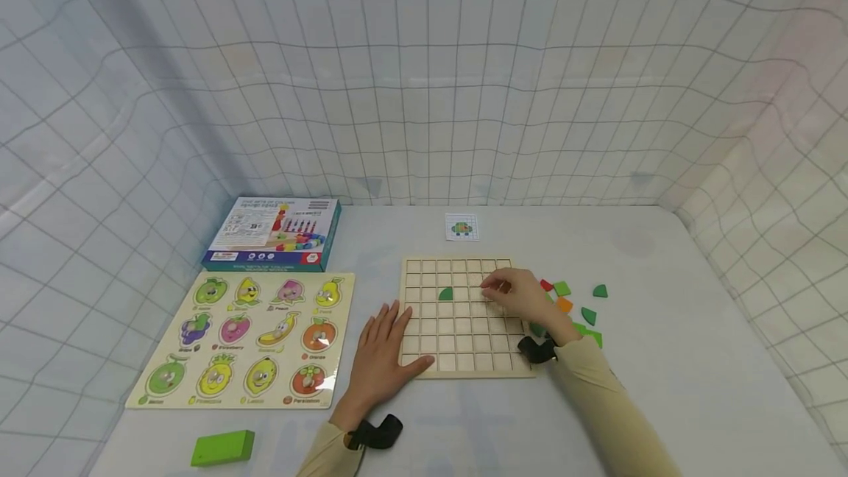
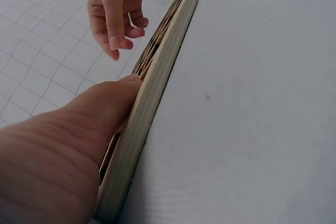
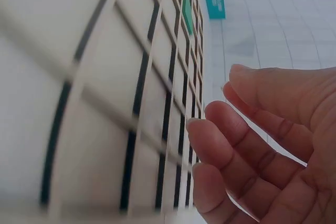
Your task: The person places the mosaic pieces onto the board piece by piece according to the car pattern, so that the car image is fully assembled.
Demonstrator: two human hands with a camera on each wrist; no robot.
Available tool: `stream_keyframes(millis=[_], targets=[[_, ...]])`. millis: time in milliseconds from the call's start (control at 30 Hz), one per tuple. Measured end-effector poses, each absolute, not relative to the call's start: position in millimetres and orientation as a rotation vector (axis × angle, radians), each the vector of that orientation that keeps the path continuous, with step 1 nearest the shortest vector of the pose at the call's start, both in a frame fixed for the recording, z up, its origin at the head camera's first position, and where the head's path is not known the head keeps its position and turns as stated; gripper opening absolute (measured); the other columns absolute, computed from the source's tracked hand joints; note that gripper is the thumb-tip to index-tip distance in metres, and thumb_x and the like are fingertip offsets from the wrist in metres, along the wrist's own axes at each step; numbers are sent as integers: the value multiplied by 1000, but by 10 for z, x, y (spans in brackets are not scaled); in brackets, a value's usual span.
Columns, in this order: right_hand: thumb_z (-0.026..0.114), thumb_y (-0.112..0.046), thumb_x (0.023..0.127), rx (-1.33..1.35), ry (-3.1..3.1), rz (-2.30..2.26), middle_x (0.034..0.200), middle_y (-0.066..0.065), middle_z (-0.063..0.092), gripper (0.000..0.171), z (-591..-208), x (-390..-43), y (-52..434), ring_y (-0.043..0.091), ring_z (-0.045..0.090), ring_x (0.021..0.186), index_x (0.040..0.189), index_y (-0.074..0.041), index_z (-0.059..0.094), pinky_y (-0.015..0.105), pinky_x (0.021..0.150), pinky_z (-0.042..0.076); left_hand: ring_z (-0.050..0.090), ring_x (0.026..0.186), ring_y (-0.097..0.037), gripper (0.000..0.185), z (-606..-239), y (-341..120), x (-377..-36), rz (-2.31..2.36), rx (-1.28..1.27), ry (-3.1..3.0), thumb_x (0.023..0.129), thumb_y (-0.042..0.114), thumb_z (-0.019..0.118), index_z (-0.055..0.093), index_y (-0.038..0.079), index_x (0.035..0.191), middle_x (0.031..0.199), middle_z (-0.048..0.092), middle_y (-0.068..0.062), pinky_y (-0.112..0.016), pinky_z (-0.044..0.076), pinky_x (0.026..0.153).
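A wooden grid board (image 1: 458, 344) lies flat, with one green quarter-circle piece (image 1: 446, 294) in one of its squares. My left hand (image 1: 379, 355) rests spread at the board's lower left, straight fingers along the left side. Its thumb (image 2: 113, 103) touches the board's near edge in the left wrist view. Over the board's right part hovers my right hand (image 1: 523, 297), fingers loosely bent. In the right wrist view a gap shows between thumb and fingertips (image 3: 210, 135), and I see nothing held there.
Loose green, red and orange pieces (image 1: 563, 305) lie right of the board, some behind the right arm. A small pattern card (image 1: 461, 227) lies beyond it. To the left are a fruit puzzle board (image 1: 258, 344), a boxed set (image 1: 271, 234) and a green block (image 1: 223, 448).
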State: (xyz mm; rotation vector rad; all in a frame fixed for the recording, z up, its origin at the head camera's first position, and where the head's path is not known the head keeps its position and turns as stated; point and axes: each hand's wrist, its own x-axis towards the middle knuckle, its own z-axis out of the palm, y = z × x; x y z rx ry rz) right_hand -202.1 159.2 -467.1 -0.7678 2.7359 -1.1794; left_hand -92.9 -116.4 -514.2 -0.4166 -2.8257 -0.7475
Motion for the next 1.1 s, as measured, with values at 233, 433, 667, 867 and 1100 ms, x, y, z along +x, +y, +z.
stream_keyframes(millis=[233, 433, 667, 867, 1100], targets=[[67, -15, 90, -568, 2844, -1126, 89, 0, 65, 13, -4625, -1953, 2080, 16, 58, 77, 99, -7, 71, 33, 67, 48, 17, 141, -31, 85, -5156, -1165, -952, -750, -420, -2828, 80, 55, 66, 38, 7, 145, 151, 28, -15, -46, 10, 112], [66, -14, 90, -400, 2908, -1055, 89, 5, 66, 14, -4559, -1906, 2432, 22, 61, 77, 99, -4, 70, 34, 62, 48, 16, 141, -30, 83, -5167, -1154, -955, -760, -415, -2825, 82, 55, 64, 38, 8, 146, 152, 27, -14, -45, 9, 112], [67, -13, 88, -264, 2911, -983, 93, 10, 63, 22, -4539, -1908, 2642, 24, 56, 77, 106, 0, 67, 32, 58, 46, 17, 141, -31, 82, -5164, -1134, -955, -756, -416, -2805, 82, 54, 65, 39, 8, 145, 151, 28, -15, -47, 10, 111], [69, -14, 87, -290, 2888, -979, 93, 12, 62, 24, -4590, -1954, 2728, 25, 57, 79, 106, 1, 67, 32, 59, 46, 20, 139, -35, 81, -5165, -1136, -948, -748, -421, -2784, 82, 52, 66, 41, 5, 143, 149, 31, -18, -50, 13, 110], [71, -19, 85, -245, 2829, -978, 94, 11, 60, 29, -4664, -2041, 2767, 27, 56, 83, 106, -1, 67, 34, 66, 46, 21, 138, -35, 80, -5178, -1144, -940, -759, -423, -2775, 82, 50, 67, 42, 4, 142, 149, 31, -19, -51, 14, 110]])
